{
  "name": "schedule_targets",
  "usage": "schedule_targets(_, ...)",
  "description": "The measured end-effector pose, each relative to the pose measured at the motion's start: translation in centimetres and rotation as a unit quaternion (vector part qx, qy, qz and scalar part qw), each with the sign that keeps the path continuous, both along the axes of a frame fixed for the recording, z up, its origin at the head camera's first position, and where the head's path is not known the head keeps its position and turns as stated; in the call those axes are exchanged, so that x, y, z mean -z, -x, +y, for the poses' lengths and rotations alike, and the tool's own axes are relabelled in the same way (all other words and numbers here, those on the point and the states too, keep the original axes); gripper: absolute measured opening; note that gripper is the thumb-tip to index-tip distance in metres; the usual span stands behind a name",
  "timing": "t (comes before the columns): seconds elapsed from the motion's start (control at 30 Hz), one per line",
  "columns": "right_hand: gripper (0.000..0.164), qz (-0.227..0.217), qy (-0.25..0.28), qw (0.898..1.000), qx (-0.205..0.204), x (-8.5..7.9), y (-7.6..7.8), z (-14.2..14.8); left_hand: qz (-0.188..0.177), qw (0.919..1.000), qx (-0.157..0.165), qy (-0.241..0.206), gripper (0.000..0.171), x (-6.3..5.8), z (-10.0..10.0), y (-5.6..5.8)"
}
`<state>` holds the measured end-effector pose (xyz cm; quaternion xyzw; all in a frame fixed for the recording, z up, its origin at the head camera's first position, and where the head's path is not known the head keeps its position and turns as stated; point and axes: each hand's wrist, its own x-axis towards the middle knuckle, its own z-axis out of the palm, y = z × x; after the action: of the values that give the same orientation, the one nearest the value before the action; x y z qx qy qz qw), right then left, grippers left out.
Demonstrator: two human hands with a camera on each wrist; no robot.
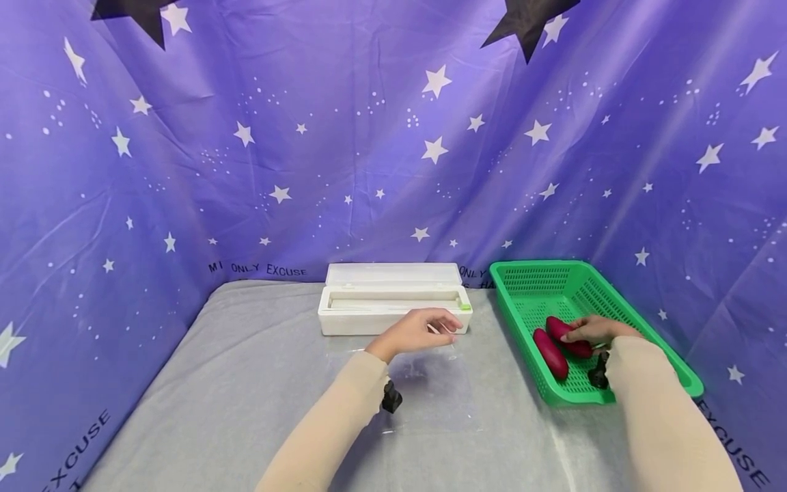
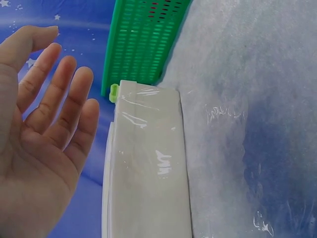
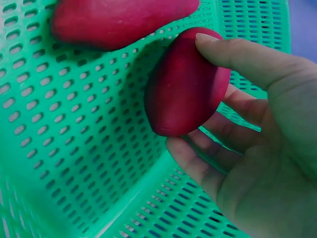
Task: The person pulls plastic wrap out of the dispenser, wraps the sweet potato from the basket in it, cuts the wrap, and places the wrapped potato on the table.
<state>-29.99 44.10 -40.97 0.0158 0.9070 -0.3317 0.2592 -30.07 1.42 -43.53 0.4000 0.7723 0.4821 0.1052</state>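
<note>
My right hand (image 1: 596, 329) is inside the green basket (image 1: 581, 398), where it holds a dark red sweet potato (image 3: 185, 87). The thumb lies on top of the sweet potato and the fingers curl around its far side. A second sweet potato (image 1: 550, 354) rests on the basket floor just to the left. Nothing is in my left hand (image 1: 421, 330), which hovers with loosely bent fingers at the front right of a long white box (image 1: 350, 324). Below that hand, a sheet of clear plastic film (image 1: 443, 396) is spread on the table.
The white box stands at the back with its lid (image 1: 393, 274) raised and a small light-green piece (image 1: 465, 307) at its right end. A grey cloth (image 1: 246, 383) covers the table. Purple star-printed curtains (image 1: 344, 164) enclose the back and sides.
</note>
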Motion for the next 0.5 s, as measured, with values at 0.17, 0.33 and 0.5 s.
schedule_targets(0.17,0.071,-0.011,0.05,0.998,0.027,-0.5,0.0,-0.2,0.002,1.0,0.003,0.007,0.027,-0.1,0.2,0.2)
schedule_targets(0.33,0.071,-0.008,0.057,0.998,0.023,-0.7,0.4,0.0,0.0,0.9999,0.006,0.014,0.03,-0.3,0.6,0.1)
schedule_targets(0.5,0.074,0.007,0.049,0.999,-0.005,-1.7,0.2,-0.2,-0.005,0.9998,0.001,0.021,0.032,-0.3,1.0,0.1)
